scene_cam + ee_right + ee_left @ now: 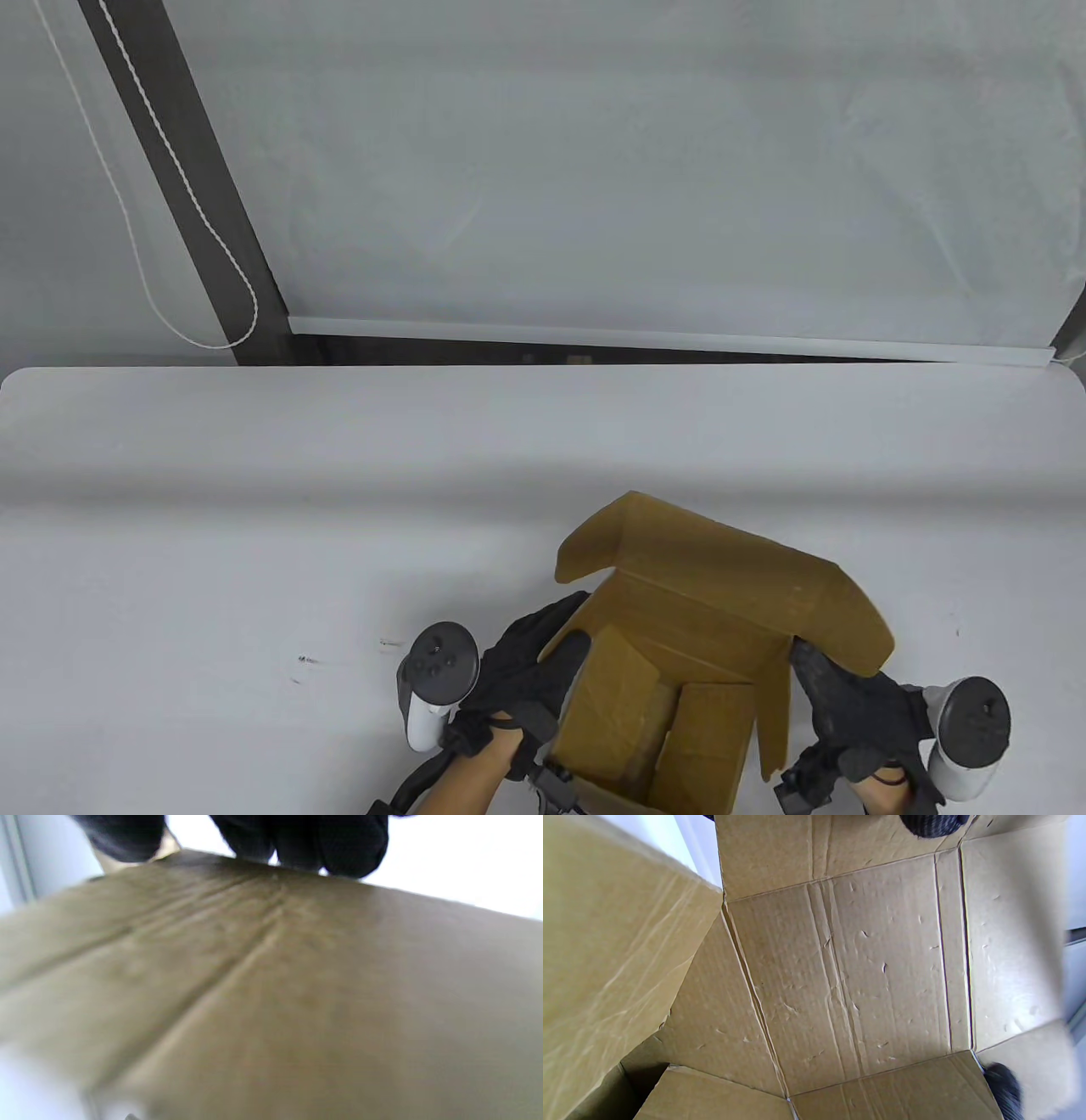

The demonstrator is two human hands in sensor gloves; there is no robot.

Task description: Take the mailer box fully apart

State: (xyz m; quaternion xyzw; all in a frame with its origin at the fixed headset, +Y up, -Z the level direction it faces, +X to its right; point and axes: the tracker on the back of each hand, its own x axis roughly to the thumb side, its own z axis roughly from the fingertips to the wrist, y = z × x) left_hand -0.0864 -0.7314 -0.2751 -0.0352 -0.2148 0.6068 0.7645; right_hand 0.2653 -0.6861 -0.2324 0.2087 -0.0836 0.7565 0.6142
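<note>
A brown cardboard mailer box (704,611) stands open on the white table (254,526) near the front edge, its lid raised toward the back. My left hand (543,671) grips the box's left wall, with a finger hooked over the rim into the inside. My right hand (840,696) grips the right wall under the lid's side flap. The left wrist view looks into the box's creased inside (848,984), with a gloved fingertip (933,823) at the top. In the right wrist view my fingers (297,840) curl over the edge of the cardboard panel (271,984).
The table's far edge (509,369) runs below a white blind (679,170) with a hanging cord (153,289) and a dark post (212,195). Small dark marks (305,660) lie left of my left hand.
</note>
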